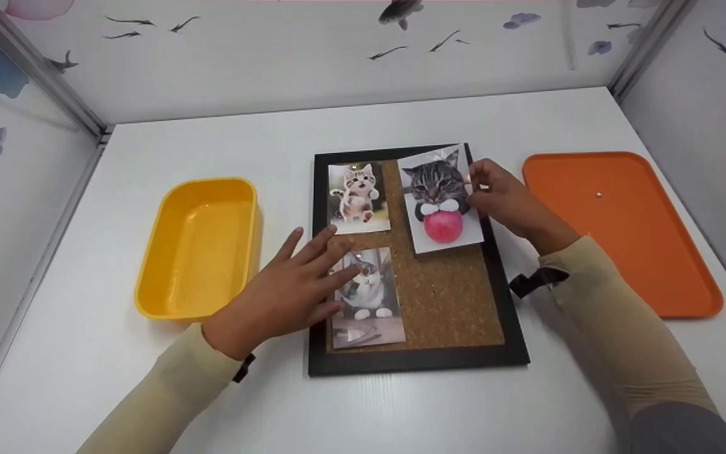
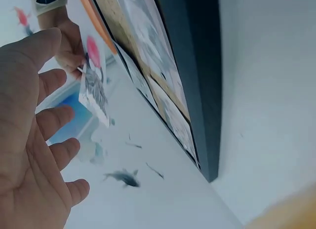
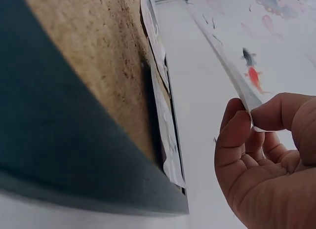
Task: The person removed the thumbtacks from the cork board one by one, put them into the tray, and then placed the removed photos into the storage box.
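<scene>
A cat photo with a pink ball is pinched at its right edge by my right hand. It is tilted and overlaps the upper right of a black-framed cork board; the right wrist view shows the photo edge-on between thumb and fingers, raised off the board. My left hand spreads its fingers, holding nothing, over the board's left side. Under those fingers is a photo of a sitting cat, partly hidden. Above it, a kitten photo lies on the cork at the upper left.
On the left of the white table stands a deep yellow tub. To the right lies a flat orange tray with a small shiny pin on it. White printed panels close off the back and sides.
</scene>
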Demonstrator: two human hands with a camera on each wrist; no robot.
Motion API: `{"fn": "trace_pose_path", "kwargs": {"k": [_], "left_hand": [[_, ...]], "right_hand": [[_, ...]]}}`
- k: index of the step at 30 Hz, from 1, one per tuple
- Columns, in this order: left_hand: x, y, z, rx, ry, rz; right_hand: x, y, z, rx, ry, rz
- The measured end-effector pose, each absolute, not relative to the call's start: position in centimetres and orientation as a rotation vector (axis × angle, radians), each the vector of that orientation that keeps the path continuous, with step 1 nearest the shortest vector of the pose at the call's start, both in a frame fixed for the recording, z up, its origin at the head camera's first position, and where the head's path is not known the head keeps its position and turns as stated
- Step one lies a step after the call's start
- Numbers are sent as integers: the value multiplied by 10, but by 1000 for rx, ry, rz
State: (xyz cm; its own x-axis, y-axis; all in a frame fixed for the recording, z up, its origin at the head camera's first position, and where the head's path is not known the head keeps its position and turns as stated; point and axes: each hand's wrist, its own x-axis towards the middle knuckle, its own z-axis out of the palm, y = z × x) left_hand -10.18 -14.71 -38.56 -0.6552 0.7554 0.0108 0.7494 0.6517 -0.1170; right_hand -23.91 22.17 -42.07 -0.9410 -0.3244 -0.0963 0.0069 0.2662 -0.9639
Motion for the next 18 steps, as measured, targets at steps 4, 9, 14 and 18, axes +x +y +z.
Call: {"fn": "trace_pose_path", "kwargs": {"k": [4,9,14,18], "left_hand": [[-99,-169,-381,-1190,-2817,201],[-98,-201,-381,-1056,-2837,103],[-97,-235,-388,-907,-2873,-72],[-95,-265,-394,-795,-2867,-191]], "right_hand": [[-244,215,-418,-298,2275,-1736],[-252,209,-416,-329,2287,-1737],[-259,205,-414,-340,2287,-1755],[-263,200,-413,-349,2290,-1737]]}}
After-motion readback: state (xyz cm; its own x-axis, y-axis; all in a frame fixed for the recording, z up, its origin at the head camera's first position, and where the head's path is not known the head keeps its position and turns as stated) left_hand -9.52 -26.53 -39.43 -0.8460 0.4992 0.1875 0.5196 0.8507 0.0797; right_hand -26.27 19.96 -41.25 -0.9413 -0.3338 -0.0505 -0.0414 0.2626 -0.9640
